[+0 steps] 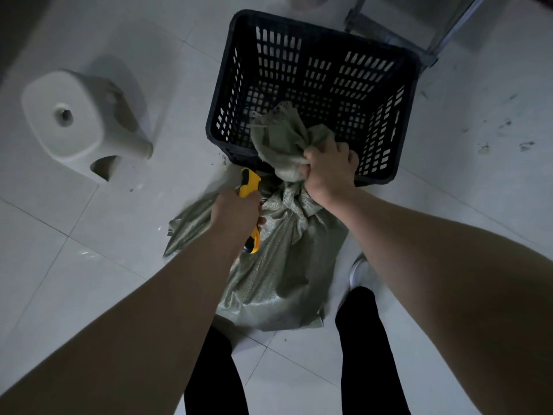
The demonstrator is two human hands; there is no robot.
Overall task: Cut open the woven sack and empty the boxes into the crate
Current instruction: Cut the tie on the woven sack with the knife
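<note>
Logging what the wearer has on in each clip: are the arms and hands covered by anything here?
No. Both forearms are bare, with no sleeve in view. The left hand and right hand wear no gloves, and no watch, ring or band shows on either wrist.

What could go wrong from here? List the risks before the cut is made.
1. The left hand holds the yellow utility knife close to the right hand, which grips the woven sack by its bunched neck; a slip could cut those fingers.
2. The sack stands between the person's legs, so a downward slip could reach a leg.
3. The sack stands on the floor, outside the black crate; boxes might spill onto the tiles once it opens.
</note>
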